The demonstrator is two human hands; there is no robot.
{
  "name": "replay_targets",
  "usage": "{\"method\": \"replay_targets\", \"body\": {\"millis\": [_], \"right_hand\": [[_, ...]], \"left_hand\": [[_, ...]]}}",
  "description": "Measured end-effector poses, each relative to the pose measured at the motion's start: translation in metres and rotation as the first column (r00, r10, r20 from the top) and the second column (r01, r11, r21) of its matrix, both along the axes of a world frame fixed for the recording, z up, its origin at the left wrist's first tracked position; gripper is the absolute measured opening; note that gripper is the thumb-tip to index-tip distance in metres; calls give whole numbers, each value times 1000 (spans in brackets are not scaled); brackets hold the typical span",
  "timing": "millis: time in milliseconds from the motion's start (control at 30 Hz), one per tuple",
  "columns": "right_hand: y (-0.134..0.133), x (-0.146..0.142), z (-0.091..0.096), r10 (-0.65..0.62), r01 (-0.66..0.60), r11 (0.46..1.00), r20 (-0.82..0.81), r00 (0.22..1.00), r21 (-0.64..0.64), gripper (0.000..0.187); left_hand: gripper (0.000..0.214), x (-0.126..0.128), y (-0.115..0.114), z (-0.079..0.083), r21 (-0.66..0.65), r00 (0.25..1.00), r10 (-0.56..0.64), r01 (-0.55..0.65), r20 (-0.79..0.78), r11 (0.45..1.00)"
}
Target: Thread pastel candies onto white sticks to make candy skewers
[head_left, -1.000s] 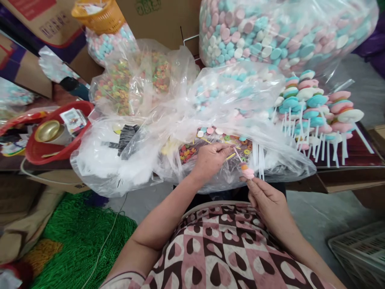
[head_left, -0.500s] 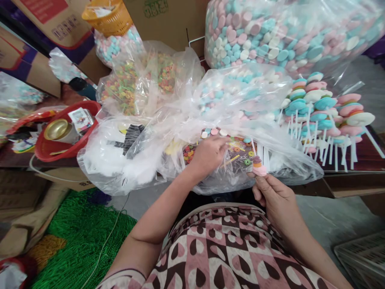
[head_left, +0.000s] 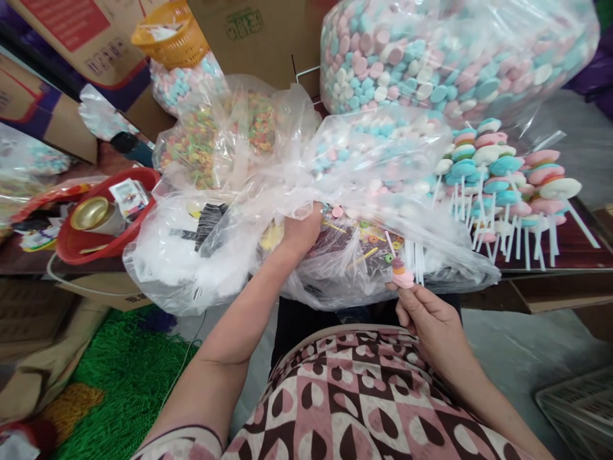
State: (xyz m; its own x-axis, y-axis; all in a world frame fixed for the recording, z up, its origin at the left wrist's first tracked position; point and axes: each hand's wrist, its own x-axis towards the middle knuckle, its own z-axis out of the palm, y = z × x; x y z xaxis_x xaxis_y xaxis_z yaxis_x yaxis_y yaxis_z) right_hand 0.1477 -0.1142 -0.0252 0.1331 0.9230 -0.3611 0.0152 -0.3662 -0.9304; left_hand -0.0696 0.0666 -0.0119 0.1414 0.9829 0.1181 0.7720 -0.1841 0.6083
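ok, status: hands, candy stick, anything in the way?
Right hand pinching candy stick, pink marshmallow at the pinched end. Left hand at loose clear plastic, fingertips hidden, grip unclear. Plastic bunched close around it.

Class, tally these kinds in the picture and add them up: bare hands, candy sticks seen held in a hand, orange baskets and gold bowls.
Bare hands (left hand, right hand): 2
Held candy stick: 1
Orange basket: 1
Gold bowl: 1
Total: 5

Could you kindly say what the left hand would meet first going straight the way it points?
The left hand would probably meet the bunched clear plastic first; its fingertips are hidden, so depth is unclear.
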Motion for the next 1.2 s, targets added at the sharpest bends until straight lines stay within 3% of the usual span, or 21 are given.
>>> {"method": "replay_targets", "body": {"millis": [100,233,367,500,667,833,967,1200], "right_hand": [[-1,0,-2,-4,4,1000,8,1000,-5,37],[-1,0,-4,1,-1,1000,21,1000,-12,37],[-1,-1,-1,2,-2,1000,23,1000,-3,37],[-2,-2,2,-6,6,1000,30,1000,-14,38],[0,-4,1,20,-19,1000,34,999,-22,38],[0,-4,2,27,-27,1000,19,999,-15,36],[-1,-4,3,31,-30,999,30,999,-22,36],[-1,-5,-2,44,-44,999,25,999,-18,38]], "left_hand": [[18,4,-2,7,-36,1000,2,-2,5,999],[18,17,2,1,-166,977,-57,92,206,982],[19,26,9,-11,-101,991,-76,88,111,991],[21,23,7,-13,10,998,-64,64,3,998],[24,17,5,-13,3,992,-95,96,-79,995],[17,20,7,-13,-43,985,-170,168,-39,985],[26,27,0,-7,-36,978,-206,205,-43,978],[23,36,-1,-6,-12,982,-185,184,-50,983]]}}
